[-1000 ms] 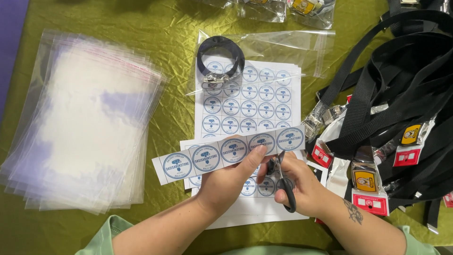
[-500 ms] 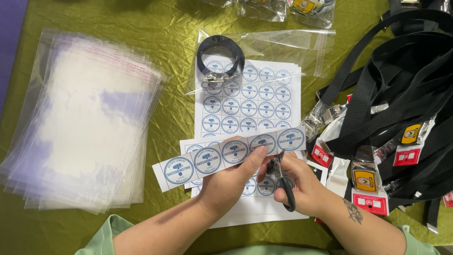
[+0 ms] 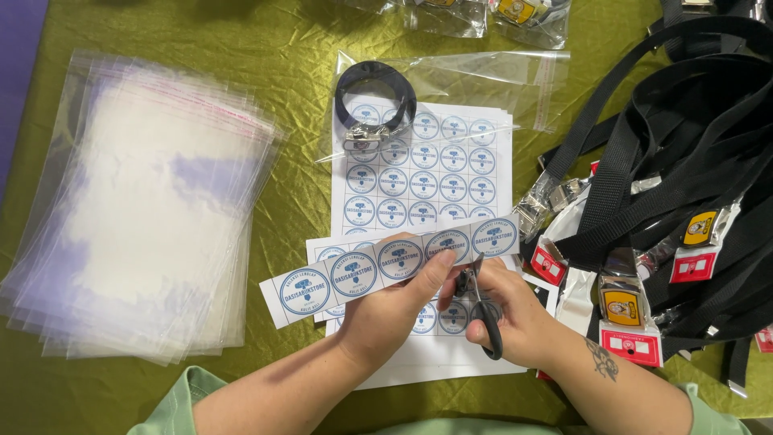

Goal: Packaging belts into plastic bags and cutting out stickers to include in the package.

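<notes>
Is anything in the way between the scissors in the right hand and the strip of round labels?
Nothing visible. The right hand holds the scissors with the blades already at the strip of labels, which the left hand pinches just beside the blades. More label sheets lie underneath.

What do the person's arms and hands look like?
Both hands, left and right, are bare: no gloves, and no rings that show. Light green sleeves end near the elbows, so the forearms are uncovered. The right forearm has a small dark tattoo just past the wrist.
</notes>
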